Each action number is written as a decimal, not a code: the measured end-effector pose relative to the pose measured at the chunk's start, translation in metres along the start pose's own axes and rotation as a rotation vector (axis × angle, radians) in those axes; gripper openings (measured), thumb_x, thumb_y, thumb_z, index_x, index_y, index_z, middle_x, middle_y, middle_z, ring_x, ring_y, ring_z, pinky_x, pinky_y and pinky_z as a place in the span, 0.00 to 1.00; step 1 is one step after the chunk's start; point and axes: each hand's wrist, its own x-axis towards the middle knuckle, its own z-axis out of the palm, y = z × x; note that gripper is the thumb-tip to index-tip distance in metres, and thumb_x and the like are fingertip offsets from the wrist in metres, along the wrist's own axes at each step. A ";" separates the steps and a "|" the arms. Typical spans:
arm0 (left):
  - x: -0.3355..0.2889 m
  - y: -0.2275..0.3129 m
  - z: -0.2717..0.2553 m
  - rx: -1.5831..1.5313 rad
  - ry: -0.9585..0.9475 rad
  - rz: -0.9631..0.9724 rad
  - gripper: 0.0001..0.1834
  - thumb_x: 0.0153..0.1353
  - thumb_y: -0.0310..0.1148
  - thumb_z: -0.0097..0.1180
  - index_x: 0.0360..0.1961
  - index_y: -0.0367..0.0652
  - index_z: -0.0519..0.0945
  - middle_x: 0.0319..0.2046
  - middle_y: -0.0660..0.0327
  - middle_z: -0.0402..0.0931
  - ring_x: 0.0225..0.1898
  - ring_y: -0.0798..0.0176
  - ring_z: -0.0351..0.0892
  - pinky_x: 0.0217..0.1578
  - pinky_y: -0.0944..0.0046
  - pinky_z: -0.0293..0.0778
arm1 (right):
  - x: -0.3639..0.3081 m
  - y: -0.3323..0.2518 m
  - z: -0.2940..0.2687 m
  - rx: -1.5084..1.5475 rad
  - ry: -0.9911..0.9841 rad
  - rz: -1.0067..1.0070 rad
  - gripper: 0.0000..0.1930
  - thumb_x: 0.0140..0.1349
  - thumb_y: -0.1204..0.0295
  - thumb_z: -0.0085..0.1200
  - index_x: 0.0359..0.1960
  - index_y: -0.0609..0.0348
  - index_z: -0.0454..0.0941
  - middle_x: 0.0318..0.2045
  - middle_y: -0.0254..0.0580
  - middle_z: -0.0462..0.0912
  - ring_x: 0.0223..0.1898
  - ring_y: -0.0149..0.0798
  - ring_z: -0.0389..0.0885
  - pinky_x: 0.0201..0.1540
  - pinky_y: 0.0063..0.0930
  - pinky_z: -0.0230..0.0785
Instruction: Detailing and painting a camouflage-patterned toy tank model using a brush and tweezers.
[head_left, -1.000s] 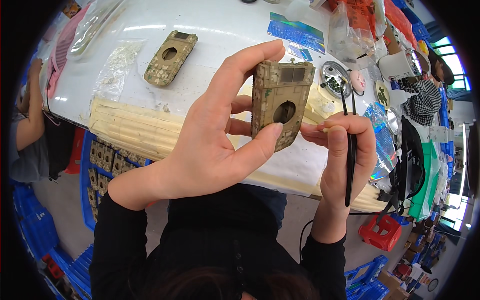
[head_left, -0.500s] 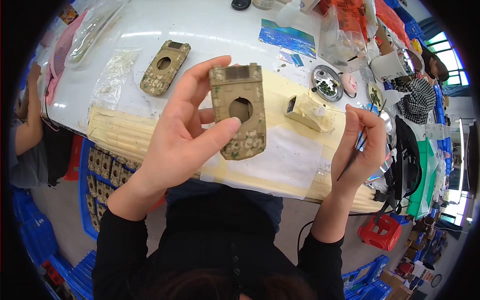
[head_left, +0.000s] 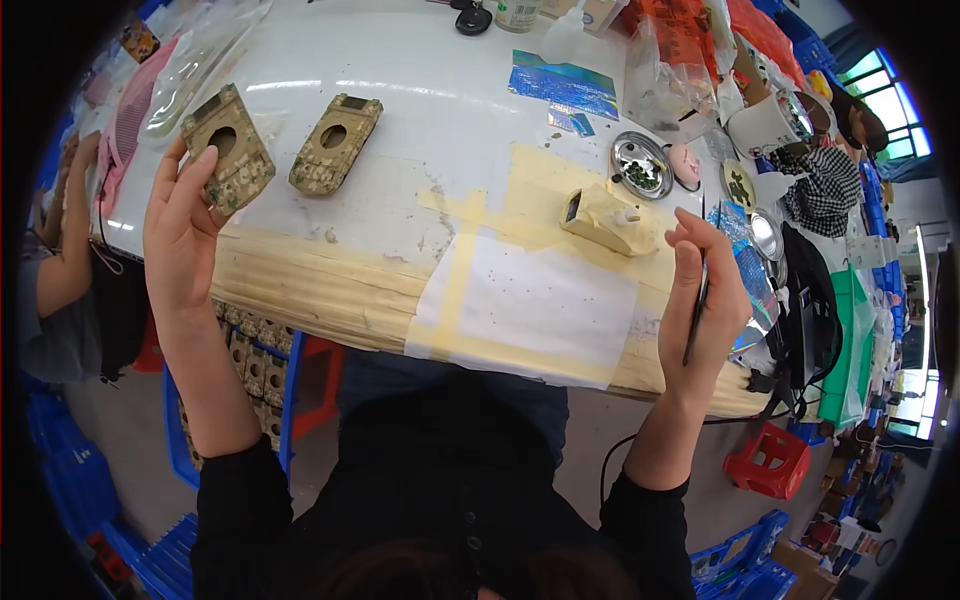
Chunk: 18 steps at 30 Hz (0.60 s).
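Note:
At the left of the table my left hand (head_left: 185, 225) grips a camouflage model tank hull (head_left: 238, 172), tilted, its round opening facing up, thumb near the hole. A second tank hull (head_left: 322, 165) of the same pattern lies just right of it on the white table (head_left: 400, 60). My right hand (head_left: 712, 290), on the right side, is closed around a thin dark brush-like tool (head_left: 697, 315); its tip is too fine to make out. Nearest to this hand stands a block wrapped in cream tape (head_left: 605, 220), with a small pale peg on it.
A white paper sheet (head_left: 530, 300) is taped down before me. Beyond the block sit a metal dish (head_left: 640, 165) of green bits and a pink round object (head_left: 685, 163). A blue crate (head_left: 290, 410) of hulls stands below the table's left edge. Another person's arm (head_left: 65, 240) is at far left.
My left hand has carried the hull from the middle to the far left, beside the other hull. The right hand keeps the thin tool and has shifted slightly left, turning it more upright.

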 end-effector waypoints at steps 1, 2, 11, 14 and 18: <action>0.006 -0.002 -0.009 0.080 0.010 -0.019 0.25 0.62 0.29 0.50 0.59 0.36 0.61 0.47 0.58 0.73 0.46 0.68 0.76 0.45 0.67 0.73 | -0.006 0.000 -0.007 0.001 -0.050 0.083 0.05 0.58 0.74 0.56 0.32 0.63 0.75 0.25 0.44 0.76 0.26 0.39 0.76 0.28 0.26 0.65; 0.013 -0.005 -0.016 0.126 -0.002 -0.042 0.25 0.62 0.30 0.50 0.59 0.36 0.61 0.47 0.59 0.73 0.45 0.68 0.76 0.44 0.67 0.73 | -0.012 0.001 -0.014 0.001 -0.100 0.167 0.05 0.59 0.73 0.55 0.32 0.63 0.75 0.24 0.44 0.76 0.25 0.38 0.75 0.27 0.26 0.65; 0.067 -0.027 -0.035 0.464 -0.072 -0.172 0.25 0.61 0.36 0.53 0.58 0.41 0.66 0.44 0.63 0.76 0.42 0.72 0.78 0.38 0.71 0.75 | -0.048 0.019 -0.025 -0.392 -0.462 -0.140 0.06 0.52 0.80 0.43 0.32 0.59 0.68 0.26 0.43 0.68 0.32 0.43 0.67 0.37 0.34 0.59; 0.069 -0.032 -0.026 0.509 -0.016 -0.133 0.27 0.59 0.37 0.57 0.57 0.38 0.66 0.39 0.60 0.78 0.39 0.72 0.78 0.34 0.73 0.73 | -0.050 0.017 -0.026 -0.401 -0.477 -0.086 0.06 0.53 0.80 0.43 0.33 0.58 0.67 0.27 0.43 0.68 0.32 0.43 0.67 0.37 0.34 0.59; 0.063 -0.032 -0.012 0.570 -0.022 -0.102 0.26 0.58 0.38 0.58 0.55 0.40 0.67 0.37 0.62 0.79 0.36 0.74 0.77 0.35 0.74 0.71 | -0.050 0.021 -0.031 -0.332 -0.479 -0.065 0.10 0.53 0.79 0.42 0.38 0.58 0.68 0.27 0.44 0.68 0.33 0.45 0.69 0.37 0.35 0.60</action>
